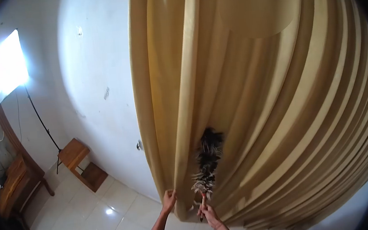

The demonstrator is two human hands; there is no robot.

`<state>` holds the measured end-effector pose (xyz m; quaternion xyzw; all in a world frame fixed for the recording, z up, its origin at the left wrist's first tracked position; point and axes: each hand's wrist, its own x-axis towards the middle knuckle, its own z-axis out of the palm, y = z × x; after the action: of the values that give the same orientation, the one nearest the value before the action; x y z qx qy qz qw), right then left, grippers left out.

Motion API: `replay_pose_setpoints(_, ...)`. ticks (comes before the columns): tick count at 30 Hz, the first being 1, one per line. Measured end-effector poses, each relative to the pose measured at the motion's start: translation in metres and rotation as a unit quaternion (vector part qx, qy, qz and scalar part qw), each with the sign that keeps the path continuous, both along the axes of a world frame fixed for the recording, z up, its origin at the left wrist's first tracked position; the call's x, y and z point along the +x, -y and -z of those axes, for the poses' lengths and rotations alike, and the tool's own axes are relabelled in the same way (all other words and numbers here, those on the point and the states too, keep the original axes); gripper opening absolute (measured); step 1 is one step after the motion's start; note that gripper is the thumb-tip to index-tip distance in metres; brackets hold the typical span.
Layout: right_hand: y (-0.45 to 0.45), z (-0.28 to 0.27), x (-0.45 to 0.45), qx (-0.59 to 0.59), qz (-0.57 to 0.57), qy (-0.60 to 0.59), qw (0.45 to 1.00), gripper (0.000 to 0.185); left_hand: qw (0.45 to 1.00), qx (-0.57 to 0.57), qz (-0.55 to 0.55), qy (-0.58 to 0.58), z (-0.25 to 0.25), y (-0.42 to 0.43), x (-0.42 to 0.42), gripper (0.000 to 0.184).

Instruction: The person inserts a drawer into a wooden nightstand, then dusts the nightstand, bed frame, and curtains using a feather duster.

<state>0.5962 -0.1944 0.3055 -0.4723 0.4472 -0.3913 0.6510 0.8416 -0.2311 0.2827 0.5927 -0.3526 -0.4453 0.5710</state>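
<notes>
A long gold-tan curtain (254, 108) hangs in deep folds in front of me. Its edge near the left side is pinched in my left hand (169, 201), low down by the hem. My right hand (209, 214) is closed round the handle of a feather duster (208, 161), just to the right of the left hand. The duster's dark and pale feathers point upward and lie against the curtain fabric, or very close to it. Part of the handle is hidden by my fingers.
To the left stand a lit softbox lamp (8, 65) on a thin stand, a small wooden stool (75, 154) and a wooden table (17, 180). A white wall (101, 78) is beside the curtain, above a glossy tiled floor (110, 224).
</notes>
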Motion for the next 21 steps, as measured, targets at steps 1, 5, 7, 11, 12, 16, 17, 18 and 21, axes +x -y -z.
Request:
replay_pose_setpoints(1, -0.006, -0.039, -0.002, 0.019, -0.015, 0.038, 0.999, 0.012, 0.999, -0.036, 0.015, 0.007, 0.016, 0.006, 0.003, 0.039)
replay_pose_setpoints(5, 0.068, -0.177, -0.013, -0.175, -0.015, 0.034, 0.984, 0.016, 0.998, 0.013, 0.046, 0.031, 0.000, -0.006, -0.006, 0.039)
replay_pose_setpoints(7, 0.098, -0.265, -0.012, -0.262, 0.028, 0.050, 0.963, 0.018, 0.998, 0.019, 0.053, 0.027, -0.006, -0.007, -0.016, 0.041)
replay_pose_setpoints(11, 0.122, -0.414, 0.005, -0.349, 0.069, 0.093, 0.930, 0.021, 0.995, -0.009, 0.095, -0.007, 0.005, -0.006, -0.028, 0.038)
replay_pose_setpoints(12, 0.130, -0.439, 0.008, -0.388, 0.074, 0.078, 0.915, 0.023, 0.995, -0.013, 0.095, -0.013, 0.005, -0.008, -0.030, 0.039)
replay_pose_setpoints(16, 0.139, -0.529, 0.027, -0.446, 0.116, 0.128, 0.878, 0.031, 0.987, -0.122, 0.096, 0.036, 0.020, -0.024, -0.028, 0.054)
replay_pose_setpoints(17, 0.140, -0.551, 0.033, -0.478, 0.124, 0.122, 0.861, 0.032, 0.990, -0.113, 0.085, 0.029, 0.029, -0.025, -0.025, 0.049)
replay_pose_setpoints(18, 0.139, -0.573, 0.039, -0.501, 0.136, 0.114, 0.847, 0.032, 0.992, -0.105, 0.074, 0.020, 0.041, -0.023, -0.020, 0.044)
replay_pose_setpoints(21, 0.126, -0.643, 0.049, -0.540, 0.152, 0.112, 0.820, 0.029, 0.992, -0.115, 0.041, 0.017, 0.057, -0.018, -0.007, 0.037)
